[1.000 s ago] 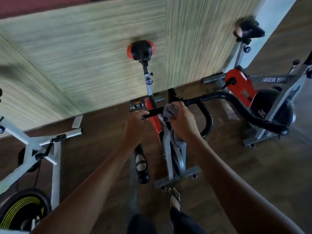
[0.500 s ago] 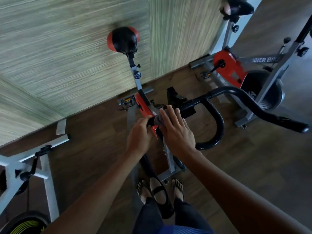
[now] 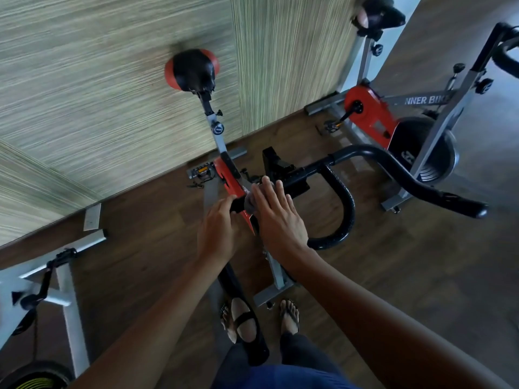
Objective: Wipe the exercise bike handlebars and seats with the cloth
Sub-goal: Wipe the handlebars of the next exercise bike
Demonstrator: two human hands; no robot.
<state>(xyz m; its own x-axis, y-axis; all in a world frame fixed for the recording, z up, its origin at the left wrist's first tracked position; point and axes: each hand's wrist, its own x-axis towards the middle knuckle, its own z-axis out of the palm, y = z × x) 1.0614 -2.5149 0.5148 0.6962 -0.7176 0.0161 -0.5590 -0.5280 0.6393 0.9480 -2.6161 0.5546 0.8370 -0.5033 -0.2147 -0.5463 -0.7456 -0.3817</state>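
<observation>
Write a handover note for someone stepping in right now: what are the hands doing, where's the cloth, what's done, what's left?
Left hand grips the handlebar left of centre.
Right hand, fingers straight, presses the grey cloth on the bar's middle.
Done: unclear how much is clean.
Left, probably: the bar's curved right side, this bike's seat, then the red bike and white bike nearby.

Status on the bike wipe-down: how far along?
Done: nothing verifiable; no surface shows wiping marks. In hand: right hand presses the cloth flat on the handlebar near its centre, left hand grips the bar beside it. Left, judging by where the cloth is: this bike's seat, then the second seat and second handlebar further right.
</observation>
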